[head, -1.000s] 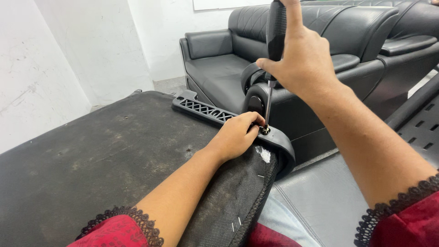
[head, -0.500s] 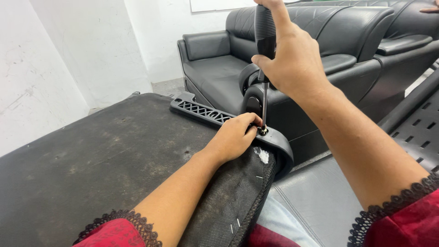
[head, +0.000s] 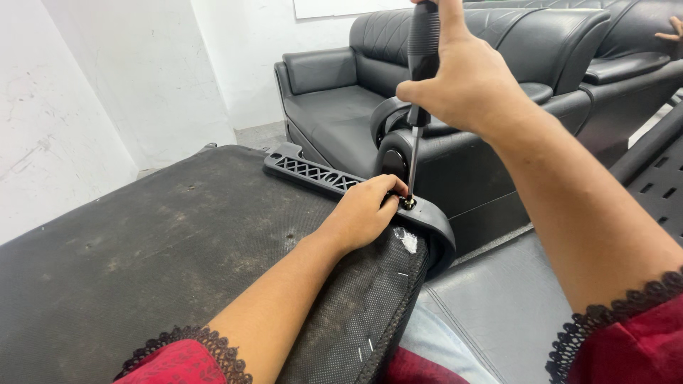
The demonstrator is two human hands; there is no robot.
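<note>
The right hand (head: 473, 89) is closed around the black handle of a screwdriver (head: 421, 85), held upright, its thin shaft running down to a small screw (head: 408, 203) at about 3 o'clock from the left hand (head: 363, 213). The left hand's grip is pinched together, fingertips steadying the screw where it sits on a black plastic armrest bracket (head: 341, 183). That bracket lies along the far edge of an upturned chair seat (head: 178, 249), whose dusty black fabric underside is stapled near its 5 o'clock corner. By my reading, the screw is seated in its hole but not yet driven home, since fingers hold it; the tightening remains. Black leather sofas (head: 334, 107) stand at 12 o'clock.
</note>
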